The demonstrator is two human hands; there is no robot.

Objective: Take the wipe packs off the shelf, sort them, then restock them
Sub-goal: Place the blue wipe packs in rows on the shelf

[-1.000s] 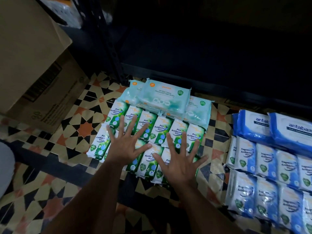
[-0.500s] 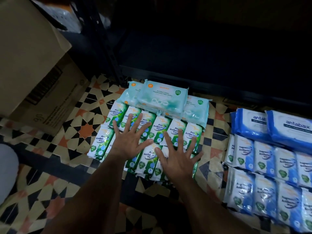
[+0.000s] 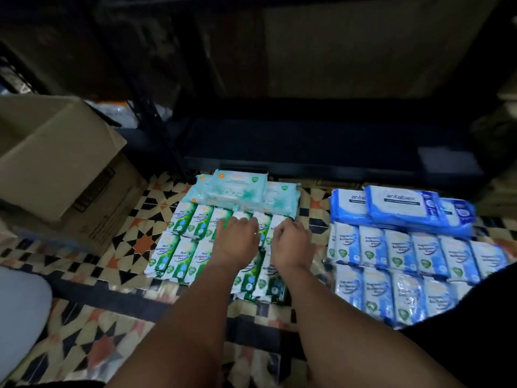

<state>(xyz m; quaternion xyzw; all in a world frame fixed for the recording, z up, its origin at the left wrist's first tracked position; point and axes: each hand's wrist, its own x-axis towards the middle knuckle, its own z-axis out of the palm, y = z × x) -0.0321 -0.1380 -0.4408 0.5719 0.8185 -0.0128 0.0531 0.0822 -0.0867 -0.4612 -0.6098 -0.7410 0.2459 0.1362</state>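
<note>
Head view: shelf (image 3: 321, 141) empty, packs sorted on the floor (image 3: 92, 264). Blue packs (image 3: 402, 247) right, green packs (image 3: 181, 239) centre. Left hand (image 3: 237, 242) and right hand (image 3: 291, 245), spread flat a second ago, now curl onto the green back row; grip likely closing, restocking probably starting.

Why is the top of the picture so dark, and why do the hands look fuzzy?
Head view: the shelf sits in deep shadow, light reaches only the floor packs; the left hand and right hand are smeared by motion blur; the wide lens bends the edges.
</note>
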